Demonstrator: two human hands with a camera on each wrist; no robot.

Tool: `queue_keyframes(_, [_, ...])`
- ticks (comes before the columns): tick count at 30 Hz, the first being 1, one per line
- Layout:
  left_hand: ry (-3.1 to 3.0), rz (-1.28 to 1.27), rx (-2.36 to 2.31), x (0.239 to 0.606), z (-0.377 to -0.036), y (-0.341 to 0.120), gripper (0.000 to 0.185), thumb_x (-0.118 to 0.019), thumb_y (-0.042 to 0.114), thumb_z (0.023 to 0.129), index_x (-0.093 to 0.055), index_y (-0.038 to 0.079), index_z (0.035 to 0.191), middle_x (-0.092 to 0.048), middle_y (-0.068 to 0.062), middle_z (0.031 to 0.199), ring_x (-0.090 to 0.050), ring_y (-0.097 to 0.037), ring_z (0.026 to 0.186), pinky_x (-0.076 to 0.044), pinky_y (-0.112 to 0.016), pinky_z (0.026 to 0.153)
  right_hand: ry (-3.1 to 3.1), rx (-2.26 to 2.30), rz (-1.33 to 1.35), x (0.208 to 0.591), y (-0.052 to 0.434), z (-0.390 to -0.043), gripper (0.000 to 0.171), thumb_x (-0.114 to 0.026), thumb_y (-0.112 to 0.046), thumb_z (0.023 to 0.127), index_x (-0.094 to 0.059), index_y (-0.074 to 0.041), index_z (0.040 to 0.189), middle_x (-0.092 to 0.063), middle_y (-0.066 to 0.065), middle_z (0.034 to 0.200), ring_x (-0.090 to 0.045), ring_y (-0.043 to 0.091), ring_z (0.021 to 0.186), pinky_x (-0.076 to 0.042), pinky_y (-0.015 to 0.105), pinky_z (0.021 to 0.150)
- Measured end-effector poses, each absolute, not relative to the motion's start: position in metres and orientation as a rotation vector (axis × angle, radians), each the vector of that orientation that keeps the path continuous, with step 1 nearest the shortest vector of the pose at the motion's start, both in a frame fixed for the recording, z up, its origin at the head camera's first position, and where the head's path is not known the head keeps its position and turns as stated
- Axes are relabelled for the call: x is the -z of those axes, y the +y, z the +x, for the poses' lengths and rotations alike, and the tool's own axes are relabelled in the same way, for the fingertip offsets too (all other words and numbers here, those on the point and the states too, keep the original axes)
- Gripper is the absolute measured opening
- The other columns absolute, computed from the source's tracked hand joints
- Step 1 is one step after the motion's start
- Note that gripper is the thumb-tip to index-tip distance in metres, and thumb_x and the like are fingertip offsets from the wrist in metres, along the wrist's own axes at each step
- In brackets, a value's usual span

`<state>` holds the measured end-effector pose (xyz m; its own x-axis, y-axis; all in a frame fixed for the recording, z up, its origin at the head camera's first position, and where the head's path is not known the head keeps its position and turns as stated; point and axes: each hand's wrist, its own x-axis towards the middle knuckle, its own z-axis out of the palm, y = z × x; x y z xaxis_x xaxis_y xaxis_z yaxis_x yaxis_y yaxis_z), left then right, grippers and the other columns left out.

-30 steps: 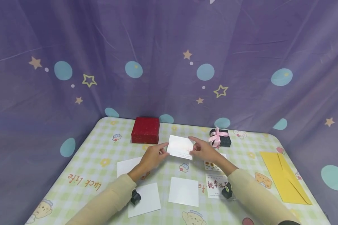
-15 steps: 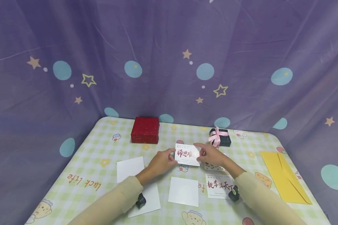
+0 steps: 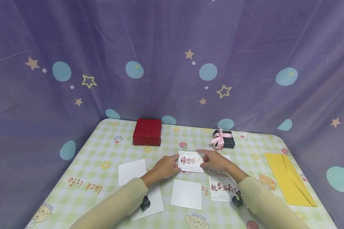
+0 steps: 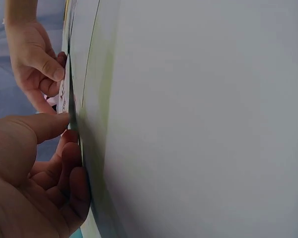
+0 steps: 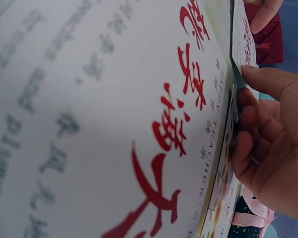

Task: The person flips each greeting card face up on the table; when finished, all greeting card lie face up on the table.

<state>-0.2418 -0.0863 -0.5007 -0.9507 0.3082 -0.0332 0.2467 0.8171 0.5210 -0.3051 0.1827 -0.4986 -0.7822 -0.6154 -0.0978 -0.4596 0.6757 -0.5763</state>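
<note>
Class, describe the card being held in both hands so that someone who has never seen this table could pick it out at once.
Start at the checked tablecloth and find the middle, between the red box and the blank white card. There the left hand and right hand pinch the held card by its short ends. Unlike the blank cards, it shows red characters, and it alone is in hands.

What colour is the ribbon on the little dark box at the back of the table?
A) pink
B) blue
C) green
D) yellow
A: the dark box at the back of the table, near the right hand, has a pink ribbon tied in a bow on top.
</note>
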Motion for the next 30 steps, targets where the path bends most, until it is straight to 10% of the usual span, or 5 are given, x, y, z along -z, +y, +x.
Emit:
queue_keyframes(7, [2.862, 0.422, -0.735, 0.501, -0.246, -0.084, 0.064, -0.076, 0.024, 0.088, -0.053, 0.001, 0.144, -0.061, 0.004, 0.072, -0.056, -0.011, 0.064, -0.046, -0.025, 0.064, 2.599, 0.782, -0.789, 0.497, 0.181, -0.305, 0.07, -0.076, -0.018, 0.09, -0.046, -0.009, 0.152, -0.06, -0.006, 0.078, -0.052, 0.008, 0.065, -0.044, 0.023, 0.059])
queue_keyframes(14, [2.858, 0.398, -0.614, 0.493, -0.247, -0.078, 0.058, -0.073, 0.025, 0.09, -0.057, 0.003, 0.141, -0.071, -0.013, 0.124, -0.069, -0.024, 0.104, -0.053, -0.042, 0.099, 2.602, 0.746, -0.772, 0.496, 0.179, -0.304, 0.062, -0.073, -0.018, 0.092, -0.051, -0.011, 0.15, -0.057, -0.006, 0.07, -0.045, 0.007, 0.056, -0.039, 0.022, 0.052])
queue_keyframes(30, [2.8, 0.398, -0.655, 0.479, -0.235, -0.084, 0.057, -0.069, 0.026, 0.094, -0.054, 0.005, 0.145, -0.072, -0.011, 0.119, -0.068, -0.024, 0.105, -0.053, -0.042, 0.098, 2.676, 0.72, -0.929, 0.484, 0.18, -0.289, 0.06, -0.069, -0.017, 0.095, -0.048, -0.003, 0.149, -0.062, -0.01, 0.079, -0.053, 0.002, 0.064, -0.046, 0.022, 0.061])
